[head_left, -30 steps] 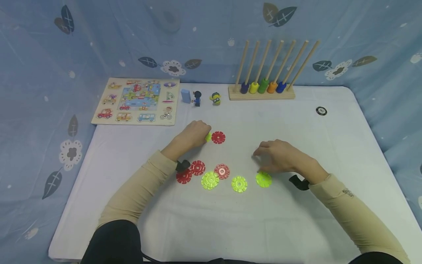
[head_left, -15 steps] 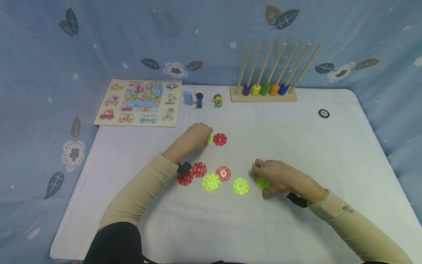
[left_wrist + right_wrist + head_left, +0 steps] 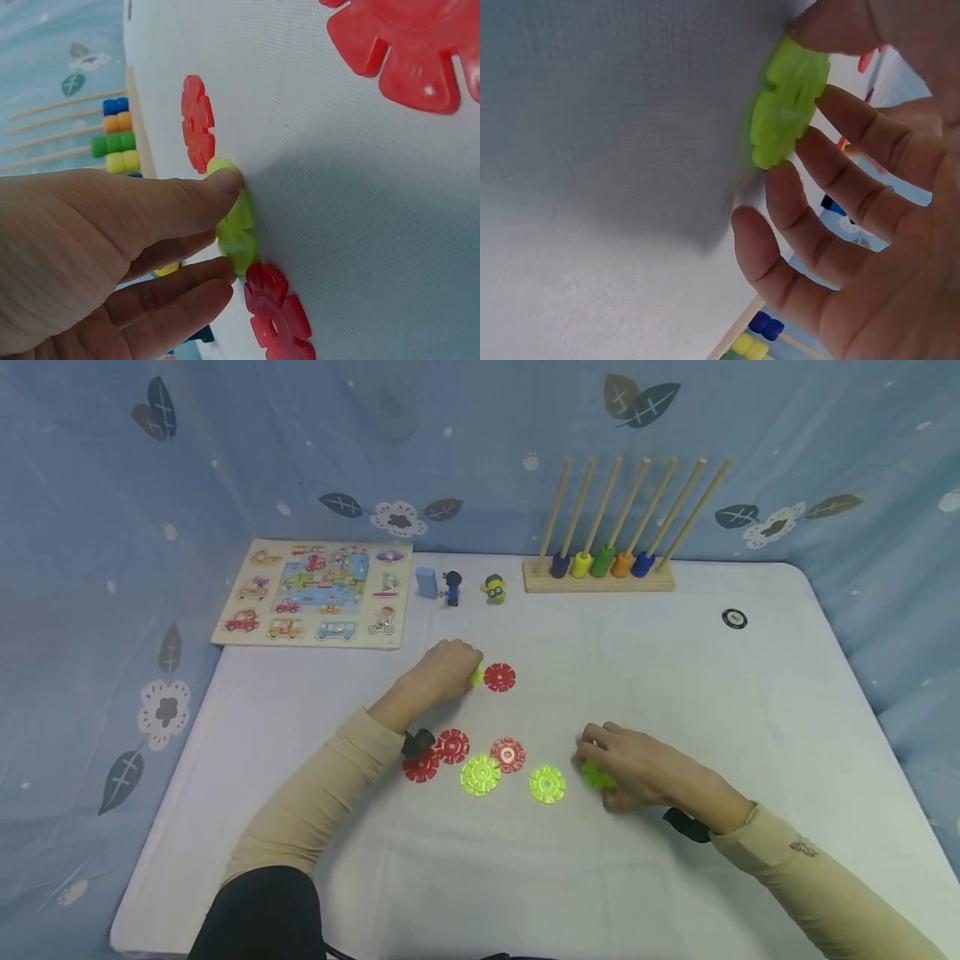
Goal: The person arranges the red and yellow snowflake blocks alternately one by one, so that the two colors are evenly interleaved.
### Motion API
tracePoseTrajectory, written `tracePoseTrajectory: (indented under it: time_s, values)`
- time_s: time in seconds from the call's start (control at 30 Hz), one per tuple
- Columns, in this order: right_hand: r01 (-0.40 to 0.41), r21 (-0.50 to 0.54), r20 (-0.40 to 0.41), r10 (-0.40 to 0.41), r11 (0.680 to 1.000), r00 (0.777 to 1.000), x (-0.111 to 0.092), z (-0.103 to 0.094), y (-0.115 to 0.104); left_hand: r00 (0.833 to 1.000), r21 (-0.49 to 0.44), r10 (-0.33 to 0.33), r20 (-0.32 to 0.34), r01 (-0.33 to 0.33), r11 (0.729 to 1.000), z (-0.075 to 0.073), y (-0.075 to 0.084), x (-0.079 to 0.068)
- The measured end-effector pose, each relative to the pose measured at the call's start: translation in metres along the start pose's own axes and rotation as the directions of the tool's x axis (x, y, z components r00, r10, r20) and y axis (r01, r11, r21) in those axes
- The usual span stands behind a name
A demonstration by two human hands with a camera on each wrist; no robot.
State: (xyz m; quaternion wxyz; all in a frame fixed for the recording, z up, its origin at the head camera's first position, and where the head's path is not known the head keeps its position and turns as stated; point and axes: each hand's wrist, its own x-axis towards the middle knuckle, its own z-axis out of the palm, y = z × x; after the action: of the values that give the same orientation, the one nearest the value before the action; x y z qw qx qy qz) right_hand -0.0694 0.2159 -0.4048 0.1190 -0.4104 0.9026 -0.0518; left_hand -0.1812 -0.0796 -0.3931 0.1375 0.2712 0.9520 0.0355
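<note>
My left hand [image 3: 446, 667] pinches a yellow-green flower-shaped plastic disc [image 3: 238, 232] by its edges, thumb on one side and fingertips on the other. A red flower disc [image 3: 198, 124] lies right beyond it. On its other side sits another red disc [image 3: 279, 319], which the left hand hides in the head view. Over to the right, my right hand [image 3: 637, 768] grips a second yellow-green disc [image 3: 789, 105], the thumb at one edge and several fingertips along the opposite edges. The little finger touches the cloth just beside it.
Between the hands lie a single green disc [image 3: 547, 785], a green one [image 3: 480, 775] beside a pale red one [image 3: 507, 755], and two red discs [image 3: 452, 747]. Behind stand a puzzle board [image 3: 315, 593], small figures [image 3: 452, 588] and a peg stand [image 3: 600, 578]. A black-and-white chip [image 3: 734, 618] lies far right.
My right hand has come down nearer the body and closed its thumb and fingers round the green disc. The left hand keeps its place at its disc.
</note>
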Motion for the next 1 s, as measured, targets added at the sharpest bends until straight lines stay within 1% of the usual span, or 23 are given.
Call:
tracePoseTrajectory:
  time_s: [0.23, 0.37, 0.47, 0.6, 0.73, 0.87, 1.0]
  values:
    - [-0.024, 0.011, 0.021, 0.024, 1.000, 0.999, -0.001, -0.003, 0.002, 1.000, -0.001, 0.002, -0.005, -0.002, 1.000, 0.001, -0.001, -0.001]
    - [-0.093, 0.048, 0.034, 0.091, 0.995, 0.995, 0.001, -0.009, 0.011, 1.000, 0.002, 0.005, -0.007, -0.005, 1.000, 0.002, -0.001, -0.001]
    - [-0.155, 0.083, 0.042, 0.152, 0.984, 0.988, 0.008, -0.016, 0.023, 1.000, 0.001, 0.005, -0.010, -0.005, 1.000, 0.002, -0.001, 0.000]
    - [-0.193, 0.127, 0.024, 0.192, 0.973, 0.981, 0.029, -0.025, 0.042, 1.000, -0.001, 0.000, -0.004, 0.000, 1.000, 0.003, -0.002, 0.000]
    - [-0.193, 0.160, 0.020, 0.193, 0.968, 0.981, 0.055, -0.033, 0.057, 1.000, -0.008, -0.003, 0.005, 0.003, 1.000, 0.003, -0.002, 0.000]
    - [-0.169, 0.173, 0.033, 0.165, 0.970, 0.986, 0.081, -0.039, 0.064, 1.000, -0.004, -0.003, 0.005, 0.003, 1.000, 0.002, -0.001, 0.000]
    - [-0.152, 0.184, 0.045, 0.146, 0.971, 0.988, 0.105, -0.041, 0.063, 1.000, 0.007, -0.004, 0.001, 0.004, 1.000, 0.003, -0.002, 0.001]
